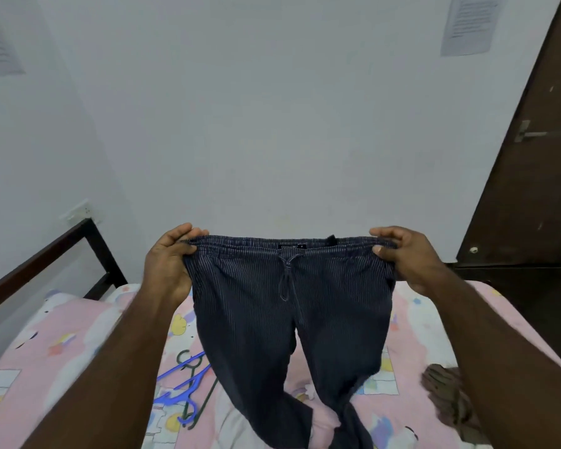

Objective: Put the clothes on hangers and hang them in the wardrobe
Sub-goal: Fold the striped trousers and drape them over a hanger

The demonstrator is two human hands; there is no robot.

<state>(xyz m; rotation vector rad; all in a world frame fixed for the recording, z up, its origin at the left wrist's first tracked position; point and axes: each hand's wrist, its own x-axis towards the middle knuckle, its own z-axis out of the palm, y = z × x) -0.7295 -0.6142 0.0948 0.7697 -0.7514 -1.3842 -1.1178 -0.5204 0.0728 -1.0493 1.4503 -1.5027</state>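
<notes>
I am standing over a bed (pixel 78 332) with a pink cartoon-print sheet, facing a pale wall, with a dark wooden door (pixel 528 157) on the right and blue and green hangers (pixel 188 384) lying on the sheet. My left hand (pixel 169 257) and right hand (pixel 402 254) are each pinching one end of the waistband of dark navy pinstriped trousers (pixel 289 303). They are hanging spread out above the bed, drawstring tied at the front, legs trailing down onto the sheet.

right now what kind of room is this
Most likely a bedroom: a bed with a pink patterned sheet and dark frame, plastic hangers lying on it, and a dark wooden door at the right.
</notes>
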